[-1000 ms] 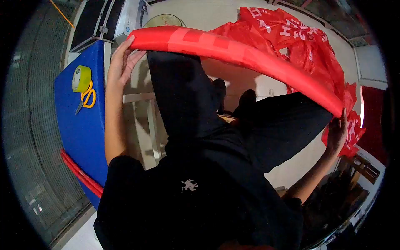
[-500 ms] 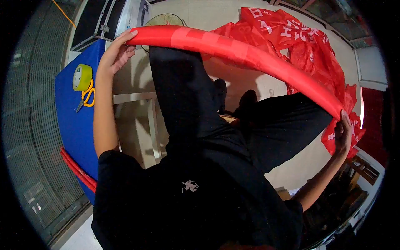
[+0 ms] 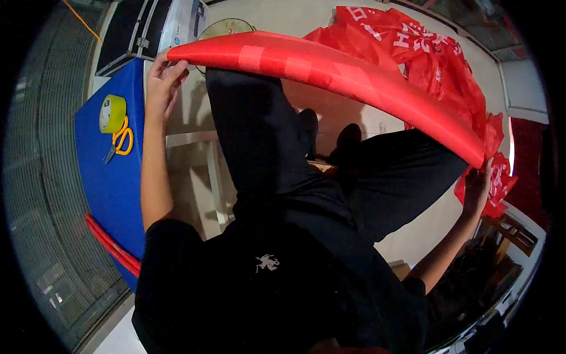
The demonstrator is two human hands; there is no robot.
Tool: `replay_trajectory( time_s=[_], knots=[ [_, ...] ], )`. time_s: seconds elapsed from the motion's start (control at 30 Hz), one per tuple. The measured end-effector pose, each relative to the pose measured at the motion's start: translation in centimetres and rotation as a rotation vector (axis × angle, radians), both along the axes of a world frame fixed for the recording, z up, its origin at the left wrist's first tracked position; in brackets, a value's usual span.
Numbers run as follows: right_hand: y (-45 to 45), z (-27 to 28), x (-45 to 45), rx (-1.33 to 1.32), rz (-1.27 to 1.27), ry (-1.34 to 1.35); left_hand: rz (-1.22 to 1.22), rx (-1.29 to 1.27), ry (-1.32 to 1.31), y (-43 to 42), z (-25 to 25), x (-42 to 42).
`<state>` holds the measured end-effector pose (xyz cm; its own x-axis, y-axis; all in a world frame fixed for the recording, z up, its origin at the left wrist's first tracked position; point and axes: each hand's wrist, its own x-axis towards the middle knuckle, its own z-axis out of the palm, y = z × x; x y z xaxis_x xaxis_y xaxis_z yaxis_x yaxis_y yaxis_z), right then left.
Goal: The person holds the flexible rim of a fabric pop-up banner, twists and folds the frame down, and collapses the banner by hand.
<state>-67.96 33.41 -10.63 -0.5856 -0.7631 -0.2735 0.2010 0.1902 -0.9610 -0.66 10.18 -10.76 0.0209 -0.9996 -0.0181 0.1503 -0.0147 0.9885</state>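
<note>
A long red strip of folded cloth (image 3: 330, 71) stretches in an arc over my knees, with lighter rectangular patches along its left half. My left hand (image 3: 165, 82) pinches its left end between thumb and fingers. At the far right, my right hand (image 3: 479, 183) is closed on the other end; its fingers are dark and partly hidden. Beyond the strip, a crumpled red banner (image 3: 436, 76) with white characters lies on the floor.
On the blue surface (image 3: 106, 189) at the left are a roll of yellow-green tape (image 3: 112, 114), orange-handled scissors (image 3: 122, 139) and thin red rolls (image 3: 112, 245). A black case (image 3: 134, 35) and a white box (image 3: 186, 26) stand behind. Dark wooden furniture (image 3: 510, 236) is at the lower right.
The strip looks broader in the middle than before. My left hand has shifted slightly left and down from the strip's top edge, its thumb now over the end. My right hand has moved slightly.
</note>
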Motion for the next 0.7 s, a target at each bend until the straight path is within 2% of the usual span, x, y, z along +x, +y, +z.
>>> replay_trajectory(
  time_s=[0.03, 0.1, 0.17, 0.3, 0.43, 0.5, 0.57, 0.6, 0.63, 0.7],
  knots=[
    [-0.1, 0.5, 0.7, 0.058, 0.012, -0.037, -0.017, -0.010, 0.005, 0.2, -0.1, -0.1],
    [-0.1, 0.3, 0.4, 0.035, 0.036, 0.062, -0.094, -0.035, -0.011, 0.8, 0.3, 0.0],
    [-0.1, 0.0, -0.6, 0.005, 0.090, 0.133, -0.114, 0.093, 0.152, 1.5, 1.2, -0.4],
    [-1.0, 1.7, -0.3, 0.213, -0.021, 0.032, -0.142, 0.272, 0.024, 0.4, 1.2, 0.8],
    [-1.4, 1.7, 0.9, 0.080, -0.034, -0.029, -0.145, 0.336, 0.029, 0.0, 1.2, 0.7],
    [-0.8, 0.2, -0.4, 0.036, -0.049, 0.002, -0.050, 0.245, -0.160, -0.1, 1.6, 0.2],
    [0.2, -2.5, -3.9, -0.235, -0.066, 0.069, -0.088, 0.165, -0.124, -0.3, 0.9, 1.4],
    [0.5, -2.8, -4.1, -0.235, -0.069, 0.071, -0.125, 0.083, -0.087, -0.4, 1.0, 1.4],
    [0.8, -3.0, -4.3, -0.157, -0.031, 0.274, -0.127, 0.085, -0.087, -0.2, 1.0, 1.3],
    [1.5, -2.9, -4.1, -0.077, 0.006, 0.480, -0.109, 0.139, -0.127, 0.7, 1.2, 0.9]
  ],
)
